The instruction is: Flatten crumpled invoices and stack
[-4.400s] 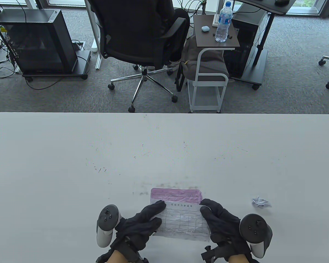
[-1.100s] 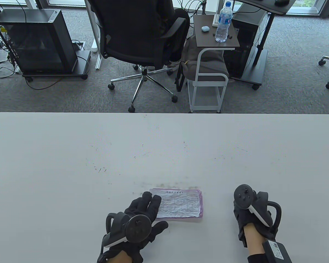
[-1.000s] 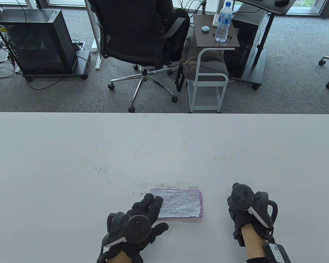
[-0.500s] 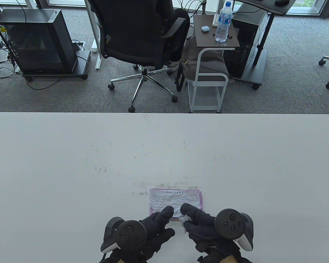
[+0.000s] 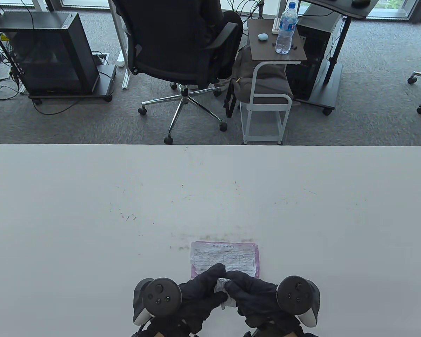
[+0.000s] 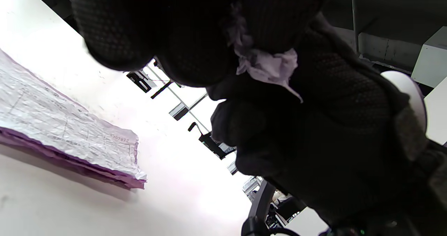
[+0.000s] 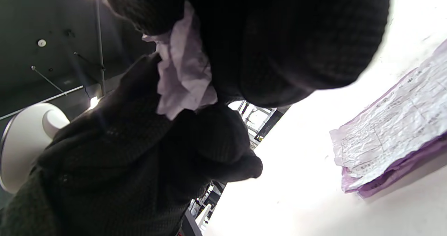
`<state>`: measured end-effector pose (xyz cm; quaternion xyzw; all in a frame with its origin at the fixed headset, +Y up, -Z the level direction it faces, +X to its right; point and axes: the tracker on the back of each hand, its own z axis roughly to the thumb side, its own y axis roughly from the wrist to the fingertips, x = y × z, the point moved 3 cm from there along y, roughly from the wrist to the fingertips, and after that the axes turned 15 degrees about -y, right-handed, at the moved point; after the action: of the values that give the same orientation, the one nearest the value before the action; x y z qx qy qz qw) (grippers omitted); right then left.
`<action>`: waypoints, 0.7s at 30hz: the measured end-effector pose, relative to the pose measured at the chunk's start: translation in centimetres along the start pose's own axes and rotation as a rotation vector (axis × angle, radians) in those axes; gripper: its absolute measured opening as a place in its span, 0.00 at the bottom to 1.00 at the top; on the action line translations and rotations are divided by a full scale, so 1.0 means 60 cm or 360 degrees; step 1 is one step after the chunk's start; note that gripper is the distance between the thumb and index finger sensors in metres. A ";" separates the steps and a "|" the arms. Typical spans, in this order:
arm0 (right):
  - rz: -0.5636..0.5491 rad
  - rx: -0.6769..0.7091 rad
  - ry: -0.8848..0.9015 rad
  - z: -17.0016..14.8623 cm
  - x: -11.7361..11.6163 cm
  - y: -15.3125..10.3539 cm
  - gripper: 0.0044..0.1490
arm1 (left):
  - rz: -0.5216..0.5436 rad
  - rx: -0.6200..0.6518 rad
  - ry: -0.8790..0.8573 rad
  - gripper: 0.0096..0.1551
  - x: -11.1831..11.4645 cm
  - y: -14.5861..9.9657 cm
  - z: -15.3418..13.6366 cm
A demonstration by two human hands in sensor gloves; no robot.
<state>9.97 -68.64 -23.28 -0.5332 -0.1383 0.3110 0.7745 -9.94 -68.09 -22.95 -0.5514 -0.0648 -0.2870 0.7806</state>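
Observation:
A small stack of flattened invoices (image 5: 228,259), white sheet on purple ones, lies near the table's front edge; it shows in the left wrist view (image 6: 63,124) and the right wrist view (image 7: 394,124). Just in front of it both gloved hands meet around a crumpled invoice (image 5: 221,283), a pale wad. My left hand (image 5: 205,289) pinches its left side and my right hand (image 5: 244,289) pinches its right side. The wad (image 6: 265,63) sticks out between dark fingers, likewise in the right wrist view (image 7: 181,75). Most of it is hidden by the gloves.
The white table (image 5: 91,210) stretches wide on all sides. Beyond its far edge stand an office chair (image 5: 182,52), a small side cart (image 5: 266,87) with a water bottle (image 5: 286,30), and a computer case (image 5: 49,52).
My right hand fetched the crumpled wad from the right and brought it to the front centre. My left hand left the stack and now grips the wad too, closer together than half a second ago.

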 end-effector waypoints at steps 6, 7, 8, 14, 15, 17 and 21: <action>0.0106 0.0072 -0.0040 0.011 -0.012 0.001 0.41 | 0.0091 -0.0015 -0.0032 0.28 -0.011 -0.006 -0.006; 0.0061 0.0079 -0.0126 0.014 -0.009 0.002 0.36 | 0.0095 -0.0016 -0.0043 0.27 -0.011 -0.006 -0.006; 0.0035 0.0090 -0.0177 0.016 -0.006 0.002 0.31 | 0.0095 -0.0022 -0.0063 0.27 -0.012 -0.005 -0.009; -0.0040 0.0005 -0.0116 0.000 0.017 0.001 0.25 | 0.0065 -0.0152 -0.0300 0.25 -0.020 -0.004 -0.038; -0.0018 -0.0010 -0.0144 -0.003 0.020 0.002 0.25 | 0.0028 -0.0181 -0.0336 0.25 -0.018 -0.002 -0.044; 0.0063 -0.0043 -0.0199 -0.009 0.022 0.004 0.25 | -0.0009 -0.0215 -0.0381 0.25 -0.016 -0.001 -0.052; 0.0226 -0.0027 -0.0361 -0.015 0.019 0.005 0.28 | -0.0078 -0.0268 -0.0346 0.25 -0.011 0.001 -0.058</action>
<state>11.24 -68.54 -24.04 -0.5097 -0.1894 0.4221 0.7254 -11.19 -70.96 -24.58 -0.6410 -0.1381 -0.2491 0.7128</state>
